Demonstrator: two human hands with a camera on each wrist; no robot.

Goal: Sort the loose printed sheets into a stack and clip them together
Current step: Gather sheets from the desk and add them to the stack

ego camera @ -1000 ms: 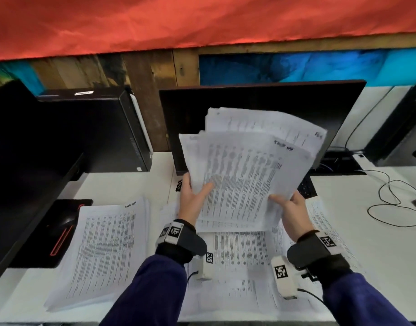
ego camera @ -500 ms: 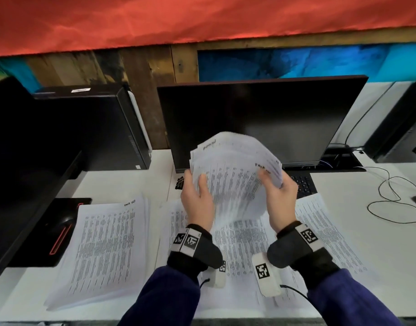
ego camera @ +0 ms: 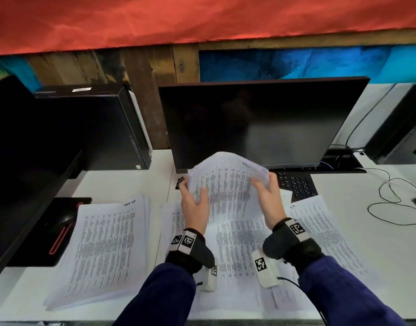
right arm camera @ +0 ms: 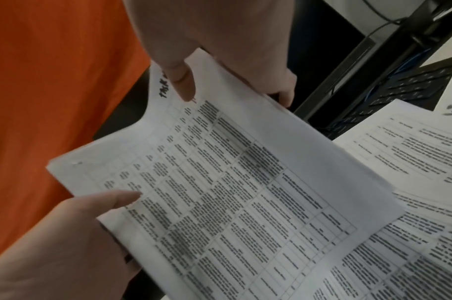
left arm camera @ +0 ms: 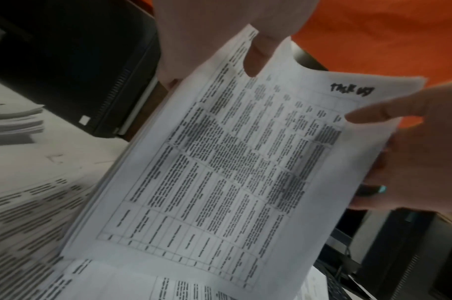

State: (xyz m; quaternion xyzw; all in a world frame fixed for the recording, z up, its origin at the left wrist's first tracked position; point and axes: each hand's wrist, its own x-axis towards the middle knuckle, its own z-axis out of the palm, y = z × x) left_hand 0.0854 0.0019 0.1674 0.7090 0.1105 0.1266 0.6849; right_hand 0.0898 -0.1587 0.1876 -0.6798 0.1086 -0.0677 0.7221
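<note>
Head view: both hands (ego camera: 194,209) (ego camera: 270,203) gripping sheets (ego camera: 228,184)

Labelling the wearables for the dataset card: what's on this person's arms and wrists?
Dark blue long sleeves on both arms. Each wrist carries a black strap with white square fiducial tags printed in black. Under each wrist hangs a white camera pod, also tagged; a thin black cable trails from the right one. Left hand and right hand are bare.
</note>
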